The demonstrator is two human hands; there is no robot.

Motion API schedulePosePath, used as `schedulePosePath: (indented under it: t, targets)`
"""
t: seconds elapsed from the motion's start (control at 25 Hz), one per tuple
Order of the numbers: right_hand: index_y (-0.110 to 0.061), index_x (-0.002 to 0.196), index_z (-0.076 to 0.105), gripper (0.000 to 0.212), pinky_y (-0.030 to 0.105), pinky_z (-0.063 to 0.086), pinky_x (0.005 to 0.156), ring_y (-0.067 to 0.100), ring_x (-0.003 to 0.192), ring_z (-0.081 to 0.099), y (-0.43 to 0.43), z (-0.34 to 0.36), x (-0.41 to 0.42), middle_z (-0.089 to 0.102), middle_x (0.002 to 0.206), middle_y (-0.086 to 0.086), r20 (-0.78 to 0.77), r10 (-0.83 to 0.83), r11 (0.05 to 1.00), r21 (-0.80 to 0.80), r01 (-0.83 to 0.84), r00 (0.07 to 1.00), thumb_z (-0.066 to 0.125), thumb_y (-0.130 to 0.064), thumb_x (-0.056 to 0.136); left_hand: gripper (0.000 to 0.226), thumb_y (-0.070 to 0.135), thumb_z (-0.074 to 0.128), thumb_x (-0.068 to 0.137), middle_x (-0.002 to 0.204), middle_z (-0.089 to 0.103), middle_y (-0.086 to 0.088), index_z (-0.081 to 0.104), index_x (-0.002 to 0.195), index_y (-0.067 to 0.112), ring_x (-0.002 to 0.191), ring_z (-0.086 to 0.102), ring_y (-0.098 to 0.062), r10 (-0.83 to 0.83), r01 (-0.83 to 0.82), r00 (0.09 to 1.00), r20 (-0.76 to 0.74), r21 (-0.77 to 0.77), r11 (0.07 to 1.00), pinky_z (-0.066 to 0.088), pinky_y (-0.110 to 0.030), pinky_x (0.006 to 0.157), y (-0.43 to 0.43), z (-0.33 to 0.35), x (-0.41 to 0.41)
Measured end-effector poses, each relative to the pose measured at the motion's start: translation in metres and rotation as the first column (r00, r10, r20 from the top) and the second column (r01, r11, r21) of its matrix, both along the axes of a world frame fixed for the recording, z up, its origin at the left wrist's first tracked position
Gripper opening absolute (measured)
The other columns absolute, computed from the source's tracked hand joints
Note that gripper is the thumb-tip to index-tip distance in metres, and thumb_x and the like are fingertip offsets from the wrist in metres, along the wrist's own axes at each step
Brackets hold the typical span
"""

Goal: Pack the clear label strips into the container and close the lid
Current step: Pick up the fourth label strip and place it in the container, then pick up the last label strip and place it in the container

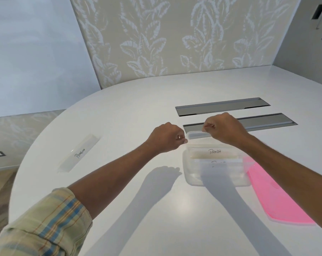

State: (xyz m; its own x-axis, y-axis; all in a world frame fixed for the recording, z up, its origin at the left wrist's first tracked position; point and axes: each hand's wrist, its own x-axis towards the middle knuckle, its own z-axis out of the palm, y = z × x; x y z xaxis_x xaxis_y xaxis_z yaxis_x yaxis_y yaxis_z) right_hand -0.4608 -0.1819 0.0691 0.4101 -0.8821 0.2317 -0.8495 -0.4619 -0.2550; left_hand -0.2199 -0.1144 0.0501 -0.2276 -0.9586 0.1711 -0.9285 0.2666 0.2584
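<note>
A clear rectangular container (193, 179) sits on the white table, right of centre. Inside it lie clear label strips; the top one reads "PANDA" (214, 151), and another with writing lies under it. Just above the container's far edge, both hands pinch a clear strip (198, 135). My left hand (166, 139) is at its left end and my right hand (224, 129) on its upper edge. Another clear strip marked "PENGUIN" (79, 153) lies flat on the table, far left. The pink lid (274, 198) lies on the table to the right of the container, partly under my right forearm.
Two long grey recessed cable hatches (222, 106) (267, 121) are set into the table behind the hands. A leaf-patterned wall panel (175, 37) stands behind the rounded table edge. The floor drops away at the left.
</note>
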Motion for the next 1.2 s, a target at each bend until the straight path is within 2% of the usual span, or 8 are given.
schedulePosePath:
  t: [0.08, 0.2, 0.4, 0.6, 0.76, 0.88, 1.04, 1.2]
  targets:
    - [-0.03, 0.088, 0.08, 0.014, 0.028, 0.047, 0.062, 0.015, 0.073, 0.068, 0.001, 0.005, 0.026, 0.075, 0.08, -0.014, 0.029, 0.016, 1.0, 0.018, -0.017, 0.999, 0.067, -0.028, 0.093, 0.025, 0.046, 0.063, 0.098, 0.094, 0.077, 0.01, 0.079, 0.098, 0.027, 0.089, 0.067, -0.017, 0.057, -0.057, 0.998, -0.004, 0.018, 0.998, 0.053, -0.031, 0.073, 0.01, -0.001, 0.029]
    - [-0.028, 0.086, 0.08, 0.011, 0.024, 0.046, 0.058, 0.005, 0.067, 0.068, 0.003, 0.006, 0.069, 0.074, 0.077, -0.015, 0.044, 0.108, 0.99, 0.084, -0.111, 0.993, 0.071, -0.028, 0.093, 0.024, 0.046, 0.063, 0.098, 0.092, 0.076, 0.011, 0.079, 0.097, 0.027, 0.086, 0.064, -0.015, 0.171, -0.17, 0.985, -0.027, 0.042, 0.985, 0.047, -0.029, 0.069, 0.028, -0.005, 0.074]
    - [-0.027, 0.085, 0.078, 0.008, 0.034, 0.058, 0.069, 0.011, 0.077, 0.069, 0.013, -0.002, 0.148, 0.074, 0.082, -0.014, 0.023, 0.242, 0.959, 0.146, -0.243, 0.97, 0.076, -0.031, 0.091, 0.021, 0.044, 0.065, 0.095, 0.088, 0.076, 0.012, 0.078, 0.093, 0.028, 0.087, 0.062, -0.014, 0.37, -0.368, 0.928, -0.043, 0.05, 0.928, 0.047, -0.029, 0.069, 0.058, -0.013, 0.153]
    - [-0.024, 0.09, 0.078, 0.008, 0.036, 0.06, 0.077, 0.017, 0.084, 0.07, 0.02, -0.01, 0.228, 0.076, 0.093, -0.008, 0.017, 0.34, 0.916, 0.218, -0.336, 0.94, 0.076, -0.031, 0.092, 0.019, 0.042, 0.065, 0.095, 0.086, 0.071, 0.01, 0.078, 0.091, 0.027, 0.085, 0.065, -0.019, 0.58, -0.573, 0.81, -0.088, 0.091, 0.814, 0.045, -0.03, 0.07, 0.088, -0.026, 0.224]
    - [-0.022, 0.093, 0.079, 0.009, 0.039, 0.061, 0.081, 0.018, 0.088, 0.071, 0.026, -0.017, 0.289, 0.077, 0.098, -0.005, 0.017, 0.408, 0.884, 0.242, -0.399, 0.913, 0.077, -0.031, 0.092, 0.018, 0.04, 0.065, 0.095, 0.095, 0.074, 0.004, 0.077, 0.095, 0.027, 0.094, 0.069, -0.026, 0.711, -0.704, 0.697, -0.094, 0.094, 0.704, 0.044, -0.031, 0.075, 0.107, -0.038, 0.273]
    - [-0.021, 0.096, 0.079, 0.011, 0.04, 0.061, 0.084, 0.02, 0.092, 0.071, 0.028, -0.023, 0.33, 0.077, 0.1, -0.004, 0.001, 0.445, 0.867, 0.251, -0.431, 0.896, 0.078, -0.031, 0.092, 0.02, 0.037, 0.067, 0.096, 0.11, 0.075, 0.0, 0.076, 0.109, 0.024, 0.106, 0.07, -0.028, 0.761, -0.759, 0.638, -0.117, 0.074, 0.647, 0.047, -0.032, 0.079, 0.116, -0.048, 0.302]
    - [-0.019, 0.101, 0.079, 0.014, 0.042, 0.06, 0.088, 0.02, 0.095, 0.07, 0.026, -0.033, 0.377, 0.076, 0.104, -0.004, 0.002, 0.486, 0.844, 0.257, -0.47, 0.874, 0.079, -0.027, 0.091, 0.043, 0.037, 0.071, 0.096, 0.13, 0.068, -0.006, 0.066, 0.135, 0.018, 0.122, 0.065, -0.03, 0.773, -0.771, 0.622, -0.122, 0.077, 0.633, 0.045, -0.035, 0.086, 0.119, -0.067, 0.331]
    - [-0.02, 0.12, 0.074, 0.03, 0.043, 0.058, 0.094, 0.021, 0.104, 0.07, 0.02, -0.045, 0.419, 0.073, 0.111, -0.005, -0.021, 0.522, 0.818, 0.295, -0.493, 0.853, 0.078, -0.017, 0.09, 0.056, 0.044, 0.076, 0.09, 0.13, 0.067, -0.009, 0.062, 0.134, 0.011, 0.119, 0.066, -0.032, 0.784, -0.768, 0.617, -0.071, 0.16, 0.62, 0.051, -0.039, 0.087, 0.116, -0.087, 0.35]
